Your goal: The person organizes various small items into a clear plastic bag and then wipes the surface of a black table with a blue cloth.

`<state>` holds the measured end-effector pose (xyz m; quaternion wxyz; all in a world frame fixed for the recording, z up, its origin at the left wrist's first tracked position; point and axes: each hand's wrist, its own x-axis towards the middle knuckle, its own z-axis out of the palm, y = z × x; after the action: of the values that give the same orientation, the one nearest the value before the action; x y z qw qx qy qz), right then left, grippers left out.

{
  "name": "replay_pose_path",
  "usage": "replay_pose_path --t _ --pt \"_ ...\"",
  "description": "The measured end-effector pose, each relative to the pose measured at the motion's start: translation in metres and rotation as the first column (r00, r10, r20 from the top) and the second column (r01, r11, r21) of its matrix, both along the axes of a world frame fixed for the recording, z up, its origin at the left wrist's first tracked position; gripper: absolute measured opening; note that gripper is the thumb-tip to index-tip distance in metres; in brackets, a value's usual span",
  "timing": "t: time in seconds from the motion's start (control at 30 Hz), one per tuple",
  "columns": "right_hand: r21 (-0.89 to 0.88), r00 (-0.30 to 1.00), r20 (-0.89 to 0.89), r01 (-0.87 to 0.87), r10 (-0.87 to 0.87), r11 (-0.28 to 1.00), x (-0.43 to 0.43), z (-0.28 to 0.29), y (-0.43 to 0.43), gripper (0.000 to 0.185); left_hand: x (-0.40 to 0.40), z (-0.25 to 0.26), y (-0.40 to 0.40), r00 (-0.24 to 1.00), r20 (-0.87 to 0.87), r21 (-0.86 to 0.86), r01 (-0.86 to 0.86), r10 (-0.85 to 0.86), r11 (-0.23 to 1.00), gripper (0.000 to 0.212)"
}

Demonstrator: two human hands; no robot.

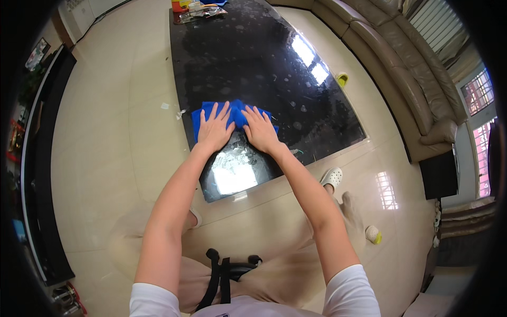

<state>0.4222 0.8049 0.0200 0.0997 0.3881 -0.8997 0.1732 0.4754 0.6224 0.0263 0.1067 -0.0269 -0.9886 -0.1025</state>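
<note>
A blue cloth point(239, 115) lies bunched on the near part of a glossy black tabletop point(245, 67). My left hand point(215, 128) presses flat on the cloth's left part with its fingers spread. On the right part rests my right hand point(259, 130), palm down, fingers slightly apart. A raised fold of the cloth stands between the two hands. Wet-looking smears and pale spots mark the black surface, and light reflects brightly just below the hands.
At the table's far left corner are a red and yellow container point(180, 5) and a clear plastic package point(202, 14). Small scraps point(180, 114) lie by the left edge. A brown leather sofa point(400, 71) curves along the right; a yellow-green clog point(342, 79) sits beside the table.
</note>
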Motion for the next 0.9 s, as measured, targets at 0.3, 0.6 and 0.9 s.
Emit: replay_pose_path --t 0.3,0.6,0.9 --pt "-0.100 0.999 0.021 0.035 -0.033 0.994 -0.048 -0.002 -0.009 0.048 -0.053 -0.004 0.000 0.996 0.005 -0.072 -0.090 0.090 0.993 0.054" --pt "-0.089 1.000 -0.017 -0.004 0.003 0.996 -0.028 -0.005 0.018 0.045 -0.026 -0.003 0.020 0.996 0.013 -0.025 -0.087 0.087 0.996 0.051" --pt "-0.114 0.997 -0.019 -0.077 0.075 0.990 0.011 -0.004 0.050 0.045 0.021 0.003 0.051 0.994 0.052 -0.009 -0.099 0.099 0.995 0.051"
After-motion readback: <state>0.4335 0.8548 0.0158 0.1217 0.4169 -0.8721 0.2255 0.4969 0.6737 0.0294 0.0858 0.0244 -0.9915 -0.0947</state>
